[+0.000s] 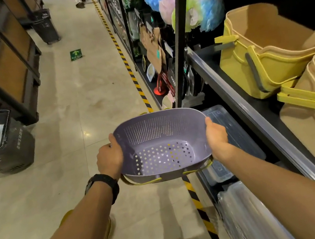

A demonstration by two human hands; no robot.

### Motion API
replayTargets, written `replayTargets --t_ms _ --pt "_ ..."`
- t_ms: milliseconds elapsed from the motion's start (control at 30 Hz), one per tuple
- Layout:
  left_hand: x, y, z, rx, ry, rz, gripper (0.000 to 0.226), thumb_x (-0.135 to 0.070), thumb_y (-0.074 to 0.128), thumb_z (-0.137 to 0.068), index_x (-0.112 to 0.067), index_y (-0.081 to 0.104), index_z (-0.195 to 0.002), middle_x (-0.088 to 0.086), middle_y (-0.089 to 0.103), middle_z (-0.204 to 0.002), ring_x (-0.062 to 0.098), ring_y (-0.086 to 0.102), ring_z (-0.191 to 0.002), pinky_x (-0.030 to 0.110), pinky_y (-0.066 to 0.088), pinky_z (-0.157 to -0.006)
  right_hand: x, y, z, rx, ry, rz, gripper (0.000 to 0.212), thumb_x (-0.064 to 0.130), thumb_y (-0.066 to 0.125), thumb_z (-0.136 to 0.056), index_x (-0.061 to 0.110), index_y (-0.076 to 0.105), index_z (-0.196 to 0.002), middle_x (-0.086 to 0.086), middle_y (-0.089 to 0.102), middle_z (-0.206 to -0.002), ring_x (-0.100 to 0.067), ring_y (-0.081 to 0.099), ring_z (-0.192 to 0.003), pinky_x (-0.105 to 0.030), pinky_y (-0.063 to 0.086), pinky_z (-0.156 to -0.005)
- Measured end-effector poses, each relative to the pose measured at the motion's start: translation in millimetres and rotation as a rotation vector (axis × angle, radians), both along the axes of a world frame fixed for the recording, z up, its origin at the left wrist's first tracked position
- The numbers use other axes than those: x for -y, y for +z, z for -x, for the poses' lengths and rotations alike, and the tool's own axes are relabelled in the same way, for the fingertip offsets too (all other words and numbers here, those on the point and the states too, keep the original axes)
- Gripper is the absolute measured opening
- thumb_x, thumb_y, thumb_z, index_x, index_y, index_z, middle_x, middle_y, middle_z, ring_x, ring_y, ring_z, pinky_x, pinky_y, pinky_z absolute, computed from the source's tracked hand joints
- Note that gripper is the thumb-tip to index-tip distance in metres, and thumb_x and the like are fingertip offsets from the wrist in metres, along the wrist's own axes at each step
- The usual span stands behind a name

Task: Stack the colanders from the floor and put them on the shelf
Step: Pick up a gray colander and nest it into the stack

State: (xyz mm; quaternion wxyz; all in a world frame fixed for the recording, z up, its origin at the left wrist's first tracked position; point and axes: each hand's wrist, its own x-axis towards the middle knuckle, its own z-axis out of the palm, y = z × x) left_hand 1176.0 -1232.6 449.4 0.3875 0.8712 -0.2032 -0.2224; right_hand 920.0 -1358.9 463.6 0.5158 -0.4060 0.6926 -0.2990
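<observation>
I am holding the purple colander (162,144) up in the air above the aisle floor (90,101), beside the shelf (238,92). My left hand (110,159) and right hand (216,136) are each clasping an end of its rim, thumbs over the edge.

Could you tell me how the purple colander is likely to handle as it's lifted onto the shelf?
The colander looks like thin perforated plastic, so probably light. The left hand and right hand pinch opposite rims, and it appears to keep its shape, so likely fairly stiff. Smooth walls may be slightly slippery.
</observation>
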Motion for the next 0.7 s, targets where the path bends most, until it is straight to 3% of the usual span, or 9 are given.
replayTargets --t_ms 167,267,333,433,600,700 --pt "-2 4 11 -0.024 -0.077 -0.016 0.071 -0.065 0.025 -0.097 -0.009 0.064 -0.080 0.015 0.067 -0.089 0.035 0.063 -0.082 0.048 0.054 -0.082 -22 -2 19 0.023 -0.063 -0.023 0.031 0.050 0.043 -0.096 0.025 0.062 -0.097 -0.006 0.066 -0.108 -0.028 0.064 -0.097 -0.048 0.053 -0.093" --pt "4 8 13 -0.035 -0.139 -0.004 0.068 -0.064 0.026 -0.097 -0.011 0.064 -0.077 0.013 0.067 -0.087 0.034 0.063 -0.080 0.048 0.053 -0.082 -39 -2 28 0.024 -0.166 -0.016 0.034 0.049 0.043 -0.097 0.024 0.062 -0.082 -0.005 0.067 -0.101 -0.028 0.064 -0.094 -0.046 0.053 -0.091" --pt "8 13 17 -0.030 -0.199 0.006 0.064 -0.063 0.027 -0.097 -0.015 0.062 -0.073 0.011 0.066 -0.083 0.033 0.061 -0.078 0.046 0.052 -0.080 -53 1 35 0.023 -0.263 -0.009 0.037 0.049 0.044 -0.097 0.027 0.058 -0.071 -0.001 0.066 -0.088 -0.025 0.064 -0.083 -0.041 0.054 -0.080" --pt "14 21 24 -0.038 -0.328 0.024 0.069 -0.061 0.029 -0.098 -0.009 0.064 -0.070 0.011 0.065 -0.074 0.035 0.062 -0.076 0.047 0.053 -0.078 -81 2 49 0.054 -0.420 -0.025 0.038 0.049 0.046 -0.097 0.026 0.057 -0.068 0.003 0.060 -0.076 -0.023 0.059 -0.075 -0.036 0.047 -0.072" --pt "21 25 56 -0.084 -0.510 0.051 0.068 -0.066 0.035 -0.092 -0.008 0.062 -0.069 0.013 0.066 -0.076 0.038 0.062 -0.079 0.046 0.052 -0.077 -140 7 84 0.062 -0.625 -0.053 0.037 0.049 0.048 -0.096 0.017 0.061 -0.081 -0.006 0.065 -0.099 -0.031 0.061 -0.093 -0.044 0.051 -0.087" --pt "21 25 93 -0.122 -0.634 0.035 0.069 -0.069 0.038 -0.090 -0.006 0.062 -0.074 0.010 0.064 -0.076 0.035 0.061 -0.077 0.043 0.051 -0.076 -176 10 115 0.036 -0.760 -0.042 0.034 0.048 0.047 -0.096 0.017 0.059 -0.085 -0.005 0.061 -0.098 -0.031 0.057 -0.093 -0.038 0.044 -0.082"
